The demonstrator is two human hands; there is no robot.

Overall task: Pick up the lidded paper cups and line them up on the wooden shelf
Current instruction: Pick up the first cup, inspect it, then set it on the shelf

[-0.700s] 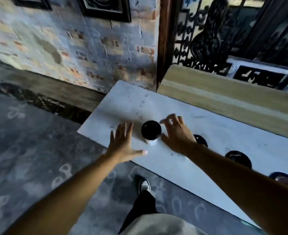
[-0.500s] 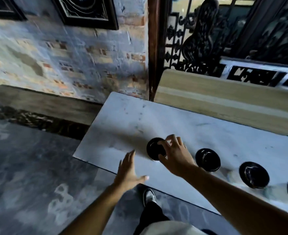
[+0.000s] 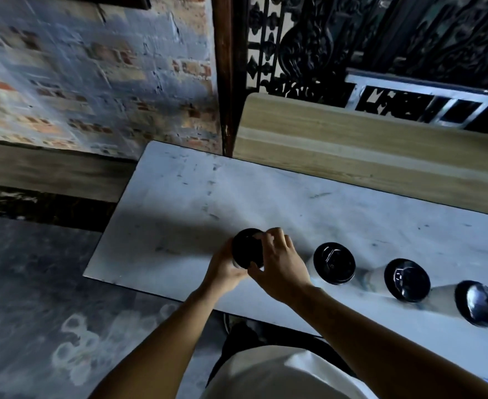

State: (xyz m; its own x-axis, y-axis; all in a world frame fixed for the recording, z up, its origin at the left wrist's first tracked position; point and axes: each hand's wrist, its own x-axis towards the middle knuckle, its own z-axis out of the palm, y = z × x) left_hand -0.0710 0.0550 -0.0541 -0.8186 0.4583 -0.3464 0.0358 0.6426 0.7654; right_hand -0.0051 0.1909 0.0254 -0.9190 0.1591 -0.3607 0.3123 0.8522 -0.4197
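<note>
Both bare hands, the left hand (image 3: 222, 272) and the right hand (image 3: 281, 264), clasp a black-lidded white paper cup (image 3: 247, 249) near the front edge of the pale marble counter (image 3: 179, 203), three more lidded cups (image 3: 334, 263) toward its right end, the light wooden shelf (image 3: 352, 145) along its back edge.

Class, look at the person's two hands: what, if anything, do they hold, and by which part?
Both hold the leftmost lidded cup: the left hand wraps its side wall, the right hand grips the black lid's rim. Whether it has left the table cannot be told.
</note>
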